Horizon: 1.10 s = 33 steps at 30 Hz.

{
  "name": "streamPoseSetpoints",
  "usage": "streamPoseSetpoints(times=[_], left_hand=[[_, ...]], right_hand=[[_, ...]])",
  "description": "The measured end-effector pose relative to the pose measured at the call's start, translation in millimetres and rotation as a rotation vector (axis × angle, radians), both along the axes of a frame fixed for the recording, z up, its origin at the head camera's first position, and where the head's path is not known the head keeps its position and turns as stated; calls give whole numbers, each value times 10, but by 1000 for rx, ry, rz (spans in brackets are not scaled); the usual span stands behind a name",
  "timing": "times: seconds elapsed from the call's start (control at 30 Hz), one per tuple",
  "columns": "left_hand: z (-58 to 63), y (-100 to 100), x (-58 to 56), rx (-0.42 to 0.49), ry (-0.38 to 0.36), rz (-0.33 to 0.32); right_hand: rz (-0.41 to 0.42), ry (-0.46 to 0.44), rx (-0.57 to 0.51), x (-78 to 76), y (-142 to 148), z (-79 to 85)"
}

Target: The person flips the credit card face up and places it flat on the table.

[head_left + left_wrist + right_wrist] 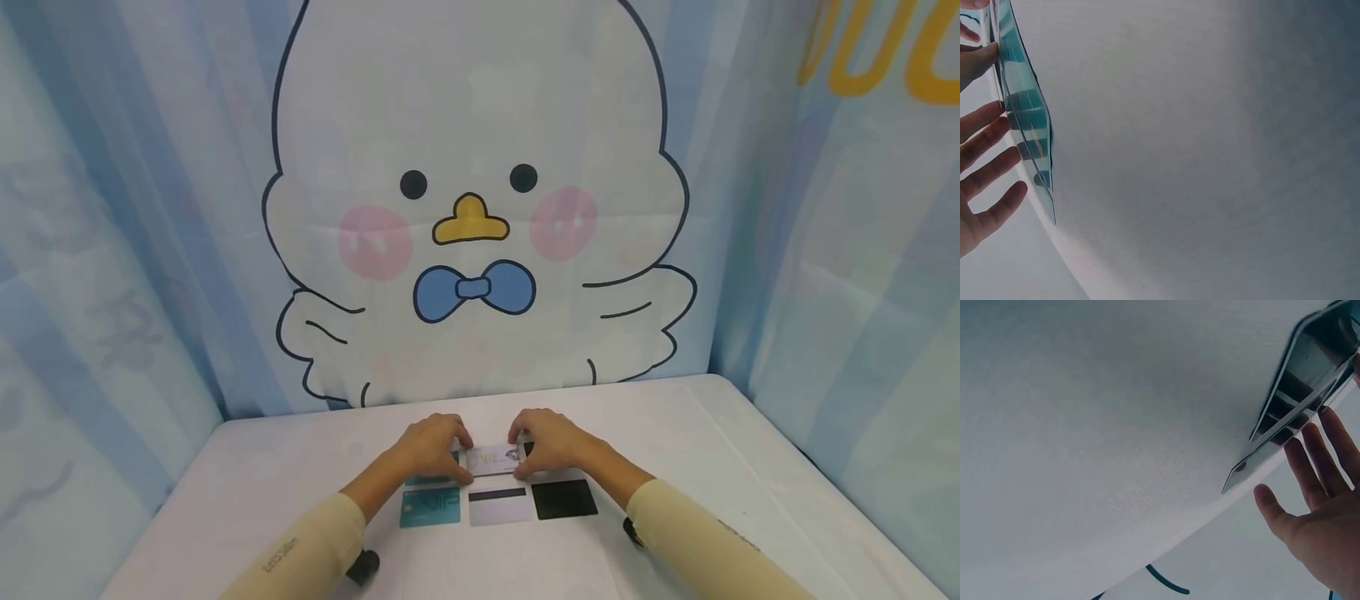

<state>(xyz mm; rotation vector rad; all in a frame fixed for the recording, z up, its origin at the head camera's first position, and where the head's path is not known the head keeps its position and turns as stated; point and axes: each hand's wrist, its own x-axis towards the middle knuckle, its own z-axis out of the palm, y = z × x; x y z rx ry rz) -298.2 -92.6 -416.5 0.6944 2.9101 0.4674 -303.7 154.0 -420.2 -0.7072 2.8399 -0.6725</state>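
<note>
At the middle of the far row on a white cloth-covered table (pixel 262 475), a pale lilac-white rectangular plastic card with gold print (pixel 492 459) is lying between two bare hands. The person's left hand (pixel 433 447) is gripping its nine o'clock end, thumb at the near corner and forefinger at the far one, and the right hand (pixel 553 442) is mirroring that pinch at three o'clock; in the wrist views the other fingers are spreading apart. Whether the card is resting flat or sitting slightly raised, I cannot tell. Directly at its six o'clock, a lilac card with a black stripe (pixel 499 510) is lying just apart. Towards eight o'clock, a glossy teal card (pixel 430 508) is showing lighter markings, and towards four, a plain black rectangular card (pixel 565 500) is lying. At nine o'clock, a second teal card (pixel 426 480) is lying partly hidden under the left hand, while at three a dark card edge (pixel 528 448) is peeking out beneath the right. Beyond the table, at twelve o'clock, a pale blue fabric backdrop (pixel 690 50) is displaying a white cartoon bird with a blue bow tie (pixel 474 288).
</note>
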Motion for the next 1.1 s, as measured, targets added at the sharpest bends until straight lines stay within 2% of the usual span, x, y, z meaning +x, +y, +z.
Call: streamPoseSetpoints(times=[0.33, 1.1], left_hand=[[42, 3, 20, -8, -14, 14], [-9, 13, 0, -1, -22, 18]], right_hand=[[0, 4, 7, -12, -6, -9], [-9, -7, 15, 25, 4, -4]])
